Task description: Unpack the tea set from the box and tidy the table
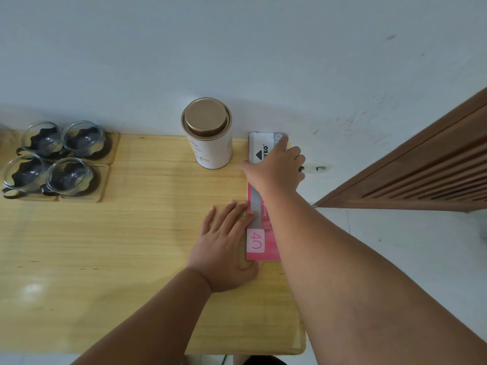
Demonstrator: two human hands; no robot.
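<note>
Several glass tea cups with dark holders stand on square wooden coasters at the far left of the wooden table. A long pink and grey box lies along the table's right edge. My right hand rests on its far end, fingers spread over the top. My left hand lies flat on the table, its fingers and thumb pressing against the box's near left side. A white tea tin with a gold lid stands at the back, just left of the box.
A pale wall runs behind the table, with a socket low on it to the right. A brown slatted wooden panel stands at the right over a light floor. The table's right edge lies just past the box.
</note>
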